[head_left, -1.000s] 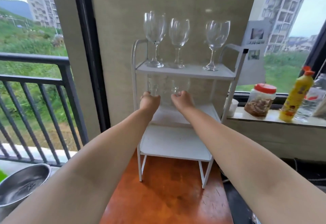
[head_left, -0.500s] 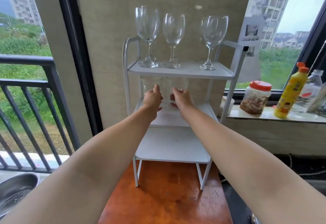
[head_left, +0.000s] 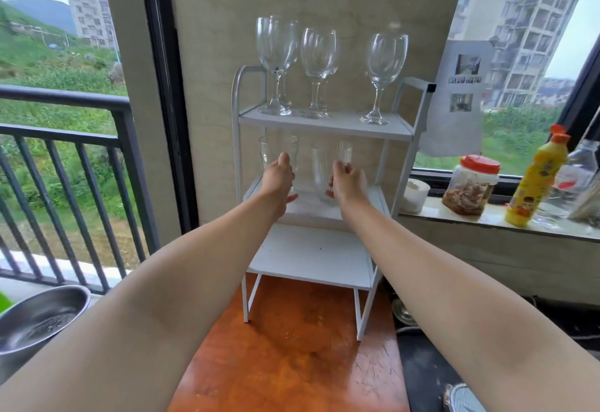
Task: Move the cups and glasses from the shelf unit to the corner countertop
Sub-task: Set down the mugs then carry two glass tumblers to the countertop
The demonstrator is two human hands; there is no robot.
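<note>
Since the prior frame both tumblers sit lifted slightly. Left hand grips the left tumbler; right hand grips the right tumbler, arms extended into the middle shelf.

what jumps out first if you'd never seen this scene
Two bare arms reach in: the left hand and right hand each close on a clear glass tumbler, one at the left and one at the right, on the white metal shelf unit's middle tier. Above, tall clear wine glasses stand upright on its top tier.
</note>
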